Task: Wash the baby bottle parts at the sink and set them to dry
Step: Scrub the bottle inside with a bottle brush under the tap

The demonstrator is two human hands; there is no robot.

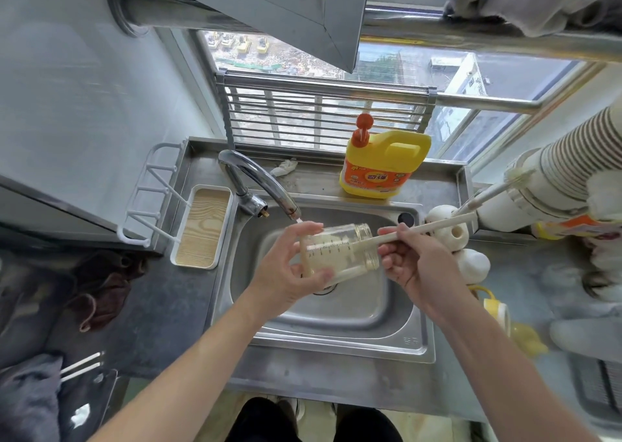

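Head view; every place is given from the sink [336, 349], nearest first.

1. Forearms: two, bare, reaching in over the sink's front rim.
2. Yellow cup [494, 307]: on the counter right of the sink, blurred.
3. Cloth [104, 280]: dark, crumpled, well left of the sink.
4. Left hand [286, 266]: over the basin, left of centre. Thumb and fingers curl round the closed end of the bottle [340, 251] and grip it.
5. Bottle: clear, with printed graduations, held on its side above the drain [323, 288], mouth turned right.
6. Right hand [414, 259]: over the basin's right half, its fingers pinching the brush [427, 229] by the handle.
7. Brush: long white handle slanting up and right, past the sink's right rim. The other end passes through the bottle's mouth, and a pale head shows inside.
8. White pieces [471, 263]: rounded, clustered just beside the sink's right rim; what they are I cannot tell.
9. Tray [202, 229]: white frame, wood-grain floor, against the sink's left rim.
10. Tap [255, 179]: chrome, at the sink's back left corner, spout ending just above the bottle.
11. Jug [380, 165]: yellow, orange label, red pump, on the ledge behind the sink.
12. Paper cups [565, 158]: striped stack lying tilted, far right of the sink.
13. Grille [319, 118]: metal bars behind the sink, before the window.
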